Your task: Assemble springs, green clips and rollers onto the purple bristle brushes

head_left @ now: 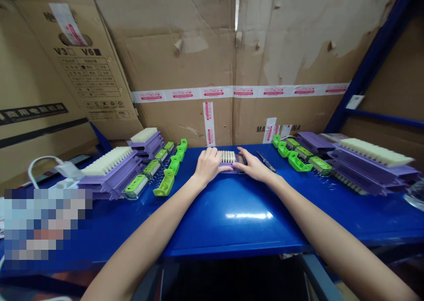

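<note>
A small purple brush block with cream bristles [228, 156] lies at the back middle of the blue table, bristles facing up. My left hand [208, 166] is closed around its left end, the thumb along the near side. At the right end, my right hand [253, 165] has its thumb on the near edge and its fingers around the far side, where a clear, dark-looking part shows. The brush's underside is hidden. Just right of that hand lies a slim dark screwdriver-like tool [266, 161].
Purple brush blocks are stacked at left [111, 171] and right [367, 166]. Beside them run rows of green-topped clear pieces [152, 168] and curved green parts [170, 173], with small metal bits. A white plug with cable [68, 171] lies left. Cardboard [185, 62] walls the back.
</note>
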A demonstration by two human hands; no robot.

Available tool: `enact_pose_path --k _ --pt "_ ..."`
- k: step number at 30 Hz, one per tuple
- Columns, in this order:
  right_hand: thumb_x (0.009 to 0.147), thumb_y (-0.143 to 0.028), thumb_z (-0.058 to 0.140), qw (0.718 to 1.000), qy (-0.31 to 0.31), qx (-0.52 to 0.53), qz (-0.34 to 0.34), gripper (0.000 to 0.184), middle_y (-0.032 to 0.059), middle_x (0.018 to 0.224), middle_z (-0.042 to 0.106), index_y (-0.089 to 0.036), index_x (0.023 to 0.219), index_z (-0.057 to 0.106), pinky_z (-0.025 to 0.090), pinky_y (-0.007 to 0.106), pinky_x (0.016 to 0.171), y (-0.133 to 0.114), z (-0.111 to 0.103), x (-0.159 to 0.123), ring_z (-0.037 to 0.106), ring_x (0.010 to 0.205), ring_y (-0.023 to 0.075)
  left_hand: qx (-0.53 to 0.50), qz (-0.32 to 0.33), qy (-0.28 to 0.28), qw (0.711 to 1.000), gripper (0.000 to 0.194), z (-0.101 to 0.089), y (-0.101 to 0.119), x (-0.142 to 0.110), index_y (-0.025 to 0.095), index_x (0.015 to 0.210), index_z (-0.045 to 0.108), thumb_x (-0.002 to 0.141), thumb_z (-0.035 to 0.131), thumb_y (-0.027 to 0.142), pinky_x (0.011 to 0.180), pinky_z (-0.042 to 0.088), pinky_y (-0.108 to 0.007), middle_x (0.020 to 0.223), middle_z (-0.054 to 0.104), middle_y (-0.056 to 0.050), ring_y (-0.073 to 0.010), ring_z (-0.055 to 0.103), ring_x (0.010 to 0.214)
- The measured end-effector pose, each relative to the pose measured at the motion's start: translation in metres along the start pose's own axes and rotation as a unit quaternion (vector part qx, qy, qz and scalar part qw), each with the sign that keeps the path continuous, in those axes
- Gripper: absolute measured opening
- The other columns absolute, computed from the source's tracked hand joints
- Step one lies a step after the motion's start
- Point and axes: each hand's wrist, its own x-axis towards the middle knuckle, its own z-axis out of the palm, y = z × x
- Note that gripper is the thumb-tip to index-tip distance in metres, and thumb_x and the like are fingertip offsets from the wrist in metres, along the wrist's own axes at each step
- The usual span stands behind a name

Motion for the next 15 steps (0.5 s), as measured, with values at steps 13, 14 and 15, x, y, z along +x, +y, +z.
enact_pose_path --k 13,14,15 --pt "0.082 -0.045 0.059 1.000 0.009 0.005 -0.012 0.073 0.0177 0.141 0.044 -0.017 0.143 0.033 0.035 0.047 0.107 0.0043 0.0015 0.0005 0.044 0.129 0.0273 -0.016 0.003 0.017 1.000 0.052 0.0015 0.0019 -0.0021 0.016 0.085 0.061 0.075 0.053 0.066 0.066 0.038 -0.033 0.084 0.057 -0.011 -0.0244 0.053 0.083" --pt "0.082 -0.045 0.059 1.000 0.009 0.004 -0.012 0.073 0.0174 0.141 0.044 -0.017 0.143 0.033 0.035 0.048 0.107 0.0043 0.0015 0.0005 0.044 0.129 0.0274 -0.019 0.001 0.018 1.000 0.052 0.0018 0.0018 -0.0022 0.016 0.086 0.061 0.075 0.054 0.066 0.067 0.038 -0.033 0.084 0.057 -0.011 -0.0247 0.053 0.083" --pt "0.081 -0.045 0.060 1.000 0.009 0.004 -0.013 0.073 0.0171 0.141 0.044 -0.018 0.143 0.033 0.035 0.048 0.107 0.0044 0.0015 0.0005 0.044 0.129 0.0274 -0.022 -0.001 0.019 1.000 0.052 0.0020 0.0016 -0.0021 0.016 0.086 0.061 0.074 0.055 0.066 0.067 0.038 -0.034 0.085 0.057 -0.011 -0.0250 0.053 0.084"
